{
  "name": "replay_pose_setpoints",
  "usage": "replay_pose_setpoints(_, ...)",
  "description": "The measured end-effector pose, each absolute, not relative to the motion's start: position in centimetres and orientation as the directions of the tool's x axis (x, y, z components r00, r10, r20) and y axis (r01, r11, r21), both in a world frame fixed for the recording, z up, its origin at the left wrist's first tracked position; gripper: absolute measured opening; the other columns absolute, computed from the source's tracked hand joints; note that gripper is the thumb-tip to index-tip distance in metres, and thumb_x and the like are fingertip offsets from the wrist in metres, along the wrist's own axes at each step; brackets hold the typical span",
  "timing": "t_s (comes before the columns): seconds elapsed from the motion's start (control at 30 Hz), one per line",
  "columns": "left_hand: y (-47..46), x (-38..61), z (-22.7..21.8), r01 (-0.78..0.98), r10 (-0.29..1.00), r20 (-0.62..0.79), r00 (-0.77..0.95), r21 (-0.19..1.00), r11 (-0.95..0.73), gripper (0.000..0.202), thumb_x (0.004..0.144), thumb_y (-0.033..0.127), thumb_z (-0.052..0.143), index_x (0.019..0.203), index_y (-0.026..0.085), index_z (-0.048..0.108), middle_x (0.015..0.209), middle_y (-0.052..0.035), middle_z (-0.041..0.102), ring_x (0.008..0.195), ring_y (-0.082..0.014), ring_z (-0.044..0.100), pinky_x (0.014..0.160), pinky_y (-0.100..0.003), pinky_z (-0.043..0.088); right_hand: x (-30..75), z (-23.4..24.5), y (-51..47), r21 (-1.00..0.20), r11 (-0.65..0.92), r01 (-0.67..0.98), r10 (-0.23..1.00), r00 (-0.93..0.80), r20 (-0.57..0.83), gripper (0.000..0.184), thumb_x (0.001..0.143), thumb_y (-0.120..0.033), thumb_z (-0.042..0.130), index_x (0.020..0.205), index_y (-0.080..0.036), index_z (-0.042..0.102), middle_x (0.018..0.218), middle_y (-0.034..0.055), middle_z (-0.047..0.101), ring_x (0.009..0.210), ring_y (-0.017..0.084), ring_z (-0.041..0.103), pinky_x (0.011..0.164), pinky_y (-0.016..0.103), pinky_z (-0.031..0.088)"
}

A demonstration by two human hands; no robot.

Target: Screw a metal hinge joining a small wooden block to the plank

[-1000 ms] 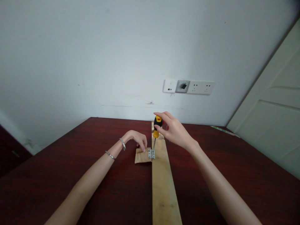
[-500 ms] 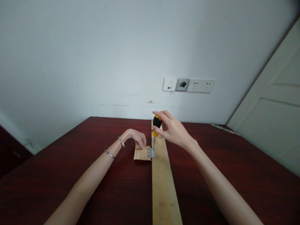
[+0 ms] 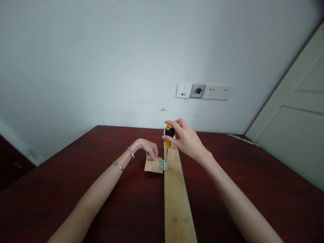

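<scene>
My right hand is closed round the black and yellow handle of a screwdriver, which stands upright with its tip on a small metal hinge. The hinge joins a long pale wooden plank to a small wooden block on its left. My left hand, fingers curled downward, presses its fingertips on the far edge of the small block. Two bracelets sit on my left wrist and forearm.
Everything rests on a dark red-brown table that meets a white wall. A row of wall sockets is above the table's far edge. A white door stands at the right, with a thin strip lying near it.
My right hand's fingers have shifted round the screwdriver handle, as in a turn. The left hand and the wood pieces have hardly moved; the view rose slightly.
</scene>
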State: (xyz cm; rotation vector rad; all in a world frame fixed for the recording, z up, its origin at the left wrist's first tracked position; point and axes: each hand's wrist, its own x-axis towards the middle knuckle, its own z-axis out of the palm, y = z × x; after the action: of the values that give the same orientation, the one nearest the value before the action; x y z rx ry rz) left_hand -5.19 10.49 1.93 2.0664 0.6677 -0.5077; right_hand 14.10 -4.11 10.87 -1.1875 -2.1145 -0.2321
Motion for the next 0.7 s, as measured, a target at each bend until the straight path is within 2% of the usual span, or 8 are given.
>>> replay_pose_setpoints(0.07, 10.6, -5.3, 1.8, 0.631, 0.278, -0.573, 0.771, 0.633, -0.447, 0.028, 0.062, 0.039, 0.072, 0.075, 0.015, 0.069, 0.063, 0.0013, 0.062, 0.058, -0.0110, 0.050, 0.057, -0.022, 0.042, 14.1, 10.8, -4.0, -0.185, 0.568, 0.802, 0.685, -0.336, 0.646, 0.046, 0.087, -0.042, 0.052, 0.129, -0.022, 0.047, 0.108, 0.0092, 0.053, 0.073, 0.017, 0.057, 0.067, 0.033, 0.050)
replay_pose_setpoints(0.17, 10.6, -5.4, 1.7, 0.639, 0.268, -0.582, 0.768, 0.661, -0.394, 0.029, 0.062, 0.039, 0.073, 0.077, 0.015, 0.069, 0.066, -0.0002, 0.064, 0.060, -0.0124, 0.055, 0.057, -0.023, 0.046, 14.2, 10.7, -3.9, -0.207, 0.581, 0.787, 0.688, -0.339, 0.641, 0.051, 0.088, -0.031, 0.048, 0.136, -0.020, 0.037, 0.108, 0.0101, 0.053, 0.076, 0.018, 0.057, 0.071, 0.035, 0.050)
replay_pose_setpoints(0.27, 10.6, -5.6, 1.6, 0.650, 0.246, -0.602, 0.760, 0.691, -0.318, 0.032, 0.061, 0.040, 0.075, 0.078, 0.014, 0.069, 0.068, -0.0018, 0.065, 0.062, -0.0147, 0.059, 0.055, -0.026, 0.051, 14.2, 10.8, -4.1, -0.186, 0.584, 0.790, 0.689, -0.360, 0.629, 0.051, 0.088, -0.026, 0.044, 0.137, -0.019, 0.034, 0.112, 0.0120, 0.053, 0.077, 0.019, 0.058, 0.070, 0.036, 0.050)
replay_pose_setpoints(0.47, 10.8, -6.4, 2.2, 0.678, 0.218, -0.642, 0.735, 0.687, -0.262, 0.038, 0.060, 0.041, 0.077, 0.087, 0.016, 0.072, 0.070, -0.0029, 0.067, 0.056, -0.0134, 0.060, 0.053, -0.027, 0.055, 14.1, 10.7, -4.1, -0.184, 0.566, 0.804, 0.701, -0.353, 0.619, 0.050, 0.089, -0.042, 0.048, 0.133, -0.019, 0.040, 0.113, 0.0122, 0.054, 0.069, 0.017, 0.058, 0.068, 0.035, 0.051)
replay_pose_setpoints(0.7, 11.1, -7.6, 2.8, 0.680, 0.220, -0.643, 0.733, 0.688, -0.252, 0.034, 0.061, 0.043, 0.078, 0.078, 0.015, 0.072, 0.062, -0.0033, 0.065, 0.051, -0.0132, 0.058, 0.047, -0.026, 0.054, 14.5, 10.4, -3.5, -0.207, 0.585, 0.784, 0.675, -0.330, 0.660, 0.041, 0.090, -0.038, 0.048, 0.127, -0.022, 0.047, 0.106, 0.0101, 0.056, 0.083, 0.022, 0.060, 0.077, 0.038, 0.051)
